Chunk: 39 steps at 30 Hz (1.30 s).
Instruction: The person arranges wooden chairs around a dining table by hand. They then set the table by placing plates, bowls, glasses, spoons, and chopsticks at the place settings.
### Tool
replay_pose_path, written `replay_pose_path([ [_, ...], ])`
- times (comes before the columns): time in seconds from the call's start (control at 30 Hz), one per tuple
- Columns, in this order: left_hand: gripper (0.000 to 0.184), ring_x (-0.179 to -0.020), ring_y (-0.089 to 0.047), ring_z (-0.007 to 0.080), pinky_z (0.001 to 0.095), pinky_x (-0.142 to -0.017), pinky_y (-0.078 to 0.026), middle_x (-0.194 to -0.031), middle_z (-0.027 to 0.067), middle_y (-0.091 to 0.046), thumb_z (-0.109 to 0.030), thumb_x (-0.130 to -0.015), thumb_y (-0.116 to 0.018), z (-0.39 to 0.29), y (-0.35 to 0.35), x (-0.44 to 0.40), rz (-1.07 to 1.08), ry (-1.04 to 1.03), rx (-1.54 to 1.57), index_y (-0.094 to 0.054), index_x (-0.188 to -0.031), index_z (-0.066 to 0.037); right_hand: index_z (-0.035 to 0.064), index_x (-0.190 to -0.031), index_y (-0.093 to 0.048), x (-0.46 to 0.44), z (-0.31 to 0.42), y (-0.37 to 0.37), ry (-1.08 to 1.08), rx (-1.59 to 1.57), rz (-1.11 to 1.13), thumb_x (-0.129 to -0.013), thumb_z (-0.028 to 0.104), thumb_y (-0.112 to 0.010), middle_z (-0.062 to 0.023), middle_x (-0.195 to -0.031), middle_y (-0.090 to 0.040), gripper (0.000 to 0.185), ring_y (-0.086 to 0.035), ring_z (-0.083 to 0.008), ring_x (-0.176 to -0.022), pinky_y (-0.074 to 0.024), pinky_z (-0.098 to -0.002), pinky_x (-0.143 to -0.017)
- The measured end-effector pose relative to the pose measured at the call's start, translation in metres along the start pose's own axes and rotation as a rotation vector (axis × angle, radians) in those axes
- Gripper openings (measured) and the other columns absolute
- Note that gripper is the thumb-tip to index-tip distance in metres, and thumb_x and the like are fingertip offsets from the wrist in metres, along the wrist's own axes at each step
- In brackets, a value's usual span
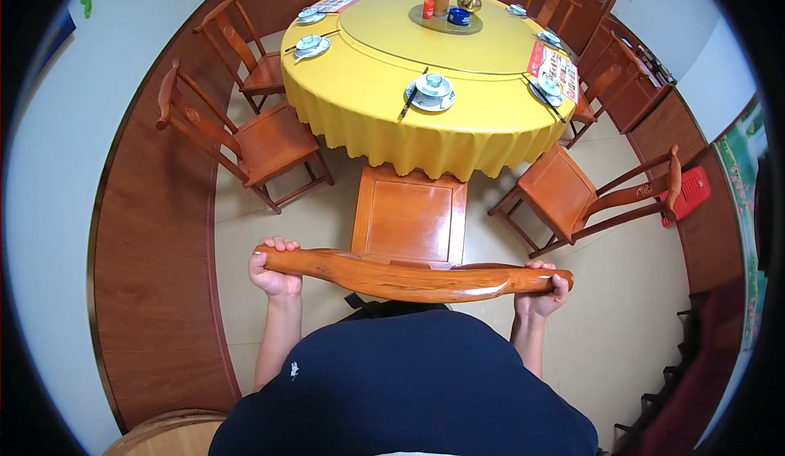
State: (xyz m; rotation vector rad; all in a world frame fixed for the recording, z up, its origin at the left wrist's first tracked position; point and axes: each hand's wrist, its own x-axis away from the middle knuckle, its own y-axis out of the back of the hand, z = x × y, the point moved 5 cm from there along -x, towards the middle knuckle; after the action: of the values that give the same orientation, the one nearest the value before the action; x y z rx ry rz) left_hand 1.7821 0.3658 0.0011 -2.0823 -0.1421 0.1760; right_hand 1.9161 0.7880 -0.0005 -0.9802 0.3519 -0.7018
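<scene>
Right in front of my body is a wooden chair (409,219), its seat pointing toward the round table (482,147) with a yellow cloth. The curved top rail (409,280) of its back runs across between my hands. My left hand (276,269) wraps round the rail's left end, fingers over the top. At the right end, my right hand (543,291) is closed round the rail. The seat's far edge meets the hanging cloth; whether it goes underneath is hidden. Most of the chair's legs are out of sight.
More wooden chairs stand left (278,145) and right (560,186) of mine. The table carries a glass turntable (392,31), bowl settings (431,92), chopsticks and menus (556,70). A red plastic stool (693,194) is by the right wall. A round wooden top (168,435) shows at lower left.
</scene>
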Motion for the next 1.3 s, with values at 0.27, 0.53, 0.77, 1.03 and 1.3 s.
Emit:
replay_pose_path([
  [0.27,0.019,-0.06,-0.047,0.0225,0.0367,-0.065,-0.04,-0.063,0.0076,-0.047,-0.022,-0.06,-0.048,-0.019,0.011,0.011,-0.045,0.047,-0.033,-0.048,-0.07,-0.006,0.0018,-0.07,-0.051,0.04,0.0,0.011,0.008,0.063,-0.081,-0.058,0.02,-0.051,-0.015,-0.067,-0.055,0.022,-0.054,-0.0265,-0.065,-0.0444,-0.0355,-0.067],
  [0.53,0.019,-0.062,-0.048,0.0229,0.0369,-0.067,-0.041,-0.064,0.008,-0.048,-0.021,-0.06,-0.048,-0.01,0.017,0.012,-0.037,0.074,0.013,-0.048,-0.071,-0.005,0.0018,-0.069,-0.05,0.036,0.005,0.005,0.04,0.114,-0.115,-0.057,0.021,-0.051,-0.0138,-0.065,-0.053,0.022,-0.053,-0.0256,-0.064,-0.0436,-0.0351,-0.067],
  [0.77,0.021,-0.066,-0.048,0.0221,0.0364,-0.072,-0.039,-0.067,0.0075,-0.049,-0.023,-0.06,-0.05,0.013,0.005,0.009,0.055,0.148,-0.009,-0.048,-0.074,-0.006,0.0015,-0.068,-0.051,0.023,0.014,0.023,0.062,0.104,-0.129,-0.057,0.02,-0.051,-0.0133,-0.065,-0.053,0.022,-0.053,-0.0256,-0.064,-0.0438,-0.0355,-0.067],
  [1.03,0.024,-0.074,-0.049,0.0245,0.0386,-0.08,-0.037,-0.073,0.0097,-0.05,-0.02,-0.06,-0.051,0.01,0.006,0.018,0.072,0.182,-0.016,-0.046,-0.079,-0.005,0.001,-0.069,-0.05,0.017,0.015,0.033,0.102,0.164,-0.136,-0.06,0.022,-0.05,-0.0132,-0.066,-0.054,0.023,-0.053,-0.0255,-0.066,-0.0434,-0.0353,-0.069],
  [1.3,0.029,-0.087,-0.051,0.0232,0.0349,-0.081,-0.039,-0.09,0.0145,-0.054,-0.02,-0.071,-0.053,-0.006,0.016,0.015,0.283,0.288,-0.42,-0.045,-0.091,-0.001,0.0048,-0.076,-0.045,0.021,0.013,0.036,0.408,0.257,-0.424,-0.072,0.029,-0.046,-0.008,-0.073,-0.049,0.024,-0.048,-0.0186,-0.068,-0.0425,-0.0312,-0.067],
])
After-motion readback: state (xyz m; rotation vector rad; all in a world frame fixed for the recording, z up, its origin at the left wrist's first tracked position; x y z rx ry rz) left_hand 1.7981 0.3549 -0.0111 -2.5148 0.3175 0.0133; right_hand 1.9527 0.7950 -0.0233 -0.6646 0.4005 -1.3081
